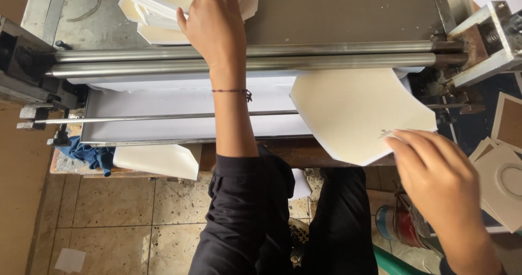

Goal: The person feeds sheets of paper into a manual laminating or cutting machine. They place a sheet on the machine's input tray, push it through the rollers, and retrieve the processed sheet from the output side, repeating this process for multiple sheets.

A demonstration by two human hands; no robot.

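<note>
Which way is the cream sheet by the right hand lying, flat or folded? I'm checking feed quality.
Flat: the cream sheet lies spread, unfolded, with the right hand at its corner.

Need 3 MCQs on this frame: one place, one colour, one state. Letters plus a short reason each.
1. Where is the left hand?
A. on the stack of cream sheets beyond the rollers
B. on the floor tiles
C. on the blue cloth

2. What colour is the cloth under the machine's left end?
A. red
B. blue
C. yellow

3. What is the right hand doing?
A. hanging free of everything
B. closed round a roller
C. touching the near corner of a cream sheet

Answers:
1 A, the arm reaches over the rollers and the palm lies on the stack.
2 B, it is plainly blue.
3 C, its fingertips meet the sheet's corner.
</note>
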